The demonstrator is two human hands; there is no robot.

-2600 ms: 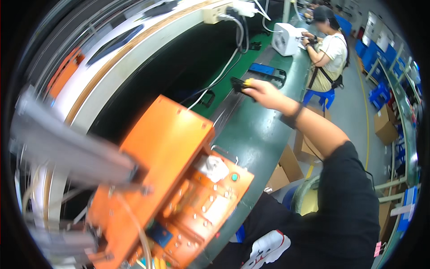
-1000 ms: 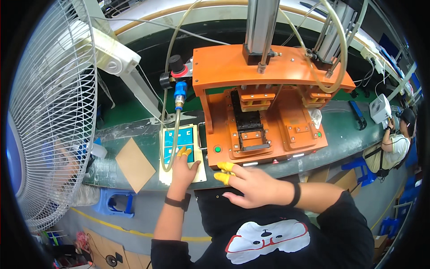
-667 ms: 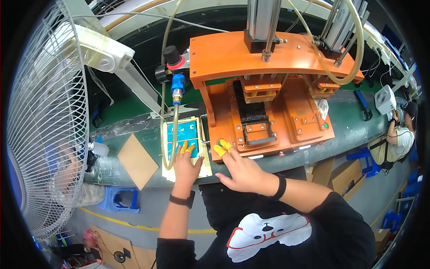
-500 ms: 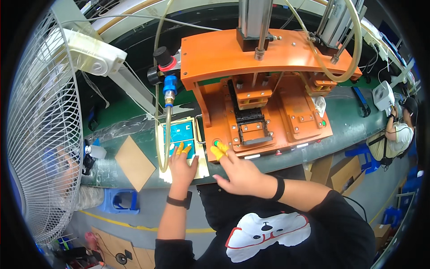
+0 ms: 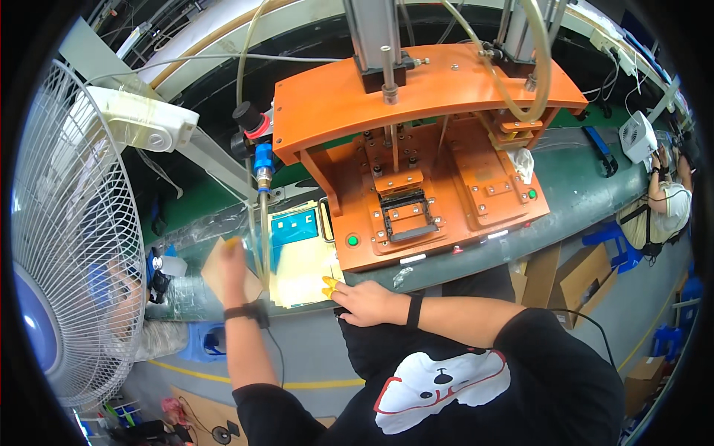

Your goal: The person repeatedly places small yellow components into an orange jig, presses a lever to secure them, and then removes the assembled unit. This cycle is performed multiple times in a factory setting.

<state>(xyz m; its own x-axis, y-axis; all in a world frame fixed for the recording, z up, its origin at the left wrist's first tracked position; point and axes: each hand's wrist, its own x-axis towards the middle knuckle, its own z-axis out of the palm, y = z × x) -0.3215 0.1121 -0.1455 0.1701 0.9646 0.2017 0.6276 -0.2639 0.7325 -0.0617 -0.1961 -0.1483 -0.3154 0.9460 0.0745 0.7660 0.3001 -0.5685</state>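
My left hand [image 5: 231,266] is smeared by motion over a tan cardboard piece [image 5: 212,275] at the left of the bench. A yellow finger cover shows on it; whether it grips the cardboard cannot be made out. My right hand [image 5: 372,303] lies at the bench's front edge. Its yellow-covered fingertips reach out to the right edge of a stack of pale yellow sheets [image 5: 301,279], with no object seen in the hand. On the stack's far part lies a blue sheet [image 5: 294,227] with small light patches. An orange press [image 5: 431,82] stands beyond, a black frame [image 5: 408,217] in its fixture.
A large caged fan [image 5: 82,245] fills the left side. A clear hose [image 5: 264,223] hangs down beside the sheets from a blue fitting [image 5: 263,160]. Green buttons [image 5: 352,241] sit on the press base. At the far right another person [image 5: 669,197] sits near a white fan [image 5: 637,137].
My left hand has moved left from the blue sheet to the cardboard. My right hand has left the green button and come down beside the sheets. The press block has dropped toward the black frame.
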